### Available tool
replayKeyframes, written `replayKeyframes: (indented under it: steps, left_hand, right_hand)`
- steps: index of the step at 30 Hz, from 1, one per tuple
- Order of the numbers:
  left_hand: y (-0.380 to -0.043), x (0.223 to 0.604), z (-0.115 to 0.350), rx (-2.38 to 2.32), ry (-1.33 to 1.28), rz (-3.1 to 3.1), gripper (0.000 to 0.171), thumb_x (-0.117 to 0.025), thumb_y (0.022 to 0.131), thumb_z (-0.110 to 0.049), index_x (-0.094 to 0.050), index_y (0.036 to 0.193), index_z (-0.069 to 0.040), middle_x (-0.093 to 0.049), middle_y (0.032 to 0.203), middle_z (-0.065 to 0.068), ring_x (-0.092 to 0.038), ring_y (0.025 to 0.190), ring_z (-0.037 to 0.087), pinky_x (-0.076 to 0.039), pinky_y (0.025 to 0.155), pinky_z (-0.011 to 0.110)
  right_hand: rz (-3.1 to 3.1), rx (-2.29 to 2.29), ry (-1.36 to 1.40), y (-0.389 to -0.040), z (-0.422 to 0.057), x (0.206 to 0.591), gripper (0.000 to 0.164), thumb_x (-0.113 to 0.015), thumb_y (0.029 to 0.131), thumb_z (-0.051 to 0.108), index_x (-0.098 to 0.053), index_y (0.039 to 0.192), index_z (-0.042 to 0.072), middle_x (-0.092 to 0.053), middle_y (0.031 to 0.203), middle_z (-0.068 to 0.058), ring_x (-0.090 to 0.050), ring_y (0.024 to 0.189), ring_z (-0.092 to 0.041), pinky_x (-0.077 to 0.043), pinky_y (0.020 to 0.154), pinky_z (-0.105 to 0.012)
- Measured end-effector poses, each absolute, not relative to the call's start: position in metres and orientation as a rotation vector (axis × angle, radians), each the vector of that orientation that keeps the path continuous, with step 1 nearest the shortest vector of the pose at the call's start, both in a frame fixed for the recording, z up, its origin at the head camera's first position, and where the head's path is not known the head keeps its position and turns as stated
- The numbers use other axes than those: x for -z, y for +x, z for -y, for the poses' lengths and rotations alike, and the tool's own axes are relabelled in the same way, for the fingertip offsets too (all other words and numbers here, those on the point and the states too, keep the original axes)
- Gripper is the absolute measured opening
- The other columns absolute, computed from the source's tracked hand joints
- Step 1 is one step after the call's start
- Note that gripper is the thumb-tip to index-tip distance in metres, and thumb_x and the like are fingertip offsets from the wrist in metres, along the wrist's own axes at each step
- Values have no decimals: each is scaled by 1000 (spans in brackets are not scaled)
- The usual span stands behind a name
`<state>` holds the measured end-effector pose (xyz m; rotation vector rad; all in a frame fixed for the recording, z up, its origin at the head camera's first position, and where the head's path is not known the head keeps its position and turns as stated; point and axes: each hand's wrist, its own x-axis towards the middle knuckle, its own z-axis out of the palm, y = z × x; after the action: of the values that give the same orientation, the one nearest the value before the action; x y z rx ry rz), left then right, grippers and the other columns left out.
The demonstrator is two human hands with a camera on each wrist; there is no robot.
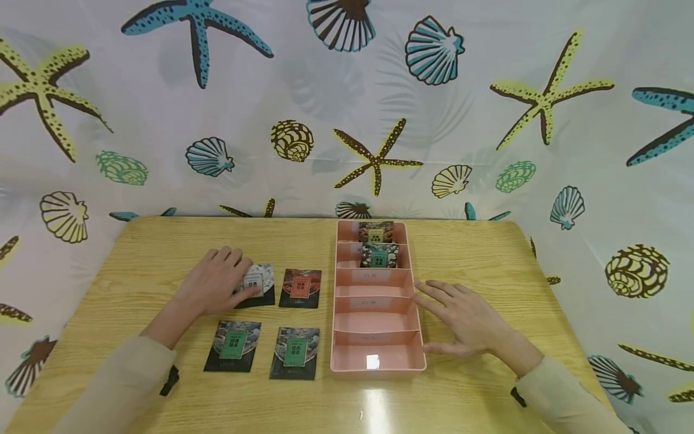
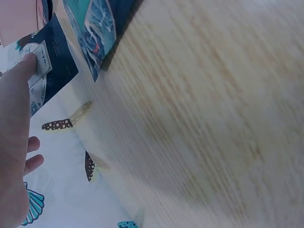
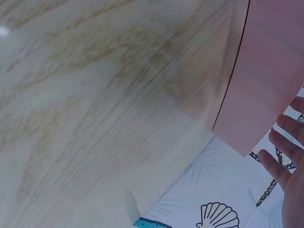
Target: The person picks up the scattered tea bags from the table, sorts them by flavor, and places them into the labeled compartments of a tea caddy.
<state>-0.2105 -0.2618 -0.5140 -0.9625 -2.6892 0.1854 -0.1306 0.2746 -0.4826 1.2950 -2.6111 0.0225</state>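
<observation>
My left hand (image 1: 219, 280) holds a white-and-black tea sachet (image 1: 262, 287) by its left side. The thumb lies across its pale label, as the left wrist view also shows, and the other fingers are partly behind it. Just right of it lies a red-and-black sachet (image 1: 300, 288). My right hand (image 1: 466, 316) has its fingers spread, fingertips at the right wall of a pink divided box (image 1: 378, 372). In the box's two far compartments stand a brown sachet (image 1: 376, 231) and a dark green sachet (image 1: 379, 255).
Two sachets with green labels, one at the left (image 1: 233, 346) and one at the right (image 1: 295, 354), lie nearer the front of the wooden table (image 1: 461, 398). A cloth (image 1: 260, 84) printed with shells and starfish hangs behind the table.
</observation>
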Motion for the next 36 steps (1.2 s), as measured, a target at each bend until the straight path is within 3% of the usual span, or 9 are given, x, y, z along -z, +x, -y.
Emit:
replayKeyframes:
  steps: [11, 19, 22, 26, 29, 36]
  left_hand:
    - [-198, 499, 254, -143, -979, 2617, 28, -70, 100, -36, -62, 99, -9, -60, 90, 9, -57, 85, 30, -55, 77, 47]
    - [-189, 487, 244, -118, -990, 2636, 20, -64, 105, -29, -61, 99, -10, -61, 92, 8, -62, 92, 29, -57, 87, 49]
    - [-189, 481, 237, -114, -1018, 2578, 25, -58, 109, -33, -62, 98, -10, -61, 91, 8, -62, 90, 29, -57, 84, 48]
    - [-192, 474, 222, -95, -1043, 2482, 47, -33, 116, -41, -63, 97, -9, -62, 90, 8, -63, 88, 29, -58, 81, 46]
    - [-193, 468, 211, -80, -1050, 2439, 61, -17, 116, -44, -62, 96, -9, -63, 90, 8, -63, 87, 29, -58, 79, 45]
    - [-191, 459, 185, -45, -1041, 2404, 63, -13, 116, -45, -62, 94, -11, -62, 88, 7, -62, 85, 28, -58, 80, 44]
  right_hand:
    - [2636, -15, 1295, -131, -273, 481, 92, -50, 94, 81, -49, 158, 16, -54, 160, -11, -59, 140, -32, -57, 104, -51]
    - [2631, -17, 1301, -131, -273, 482, 91, -50, 94, 81, -50, 157, 15, -54, 160, -11, -60, 139, -32, -57, 103, -52]
    - [2636, -16, 1301, -131, -273, 482, 91, -50, 94, 81, -50, 157, 15, -54, 160, -11, -60, 139, -33, -57, 103, -52]
    - [2636, -23, 1296, -130, -274, 482, 91, -50, 94, 81, -50, 157, 15, -54, 160, -11, -60, 138, -33, -58, 103, -53]
    - [2638, -30, 1295, -129, -274, 481, 91, -50, 94, 81, -50, 158, 16, -54, 160, -11, -60, 138, -33, -58, 102, -53]
    - [2638, -47, 1293, -128, -273, 482, 91, -49, 95, 81, -50, 158, 15, -54, 160, -12, -60, 139, -33, -58, 102, -54]
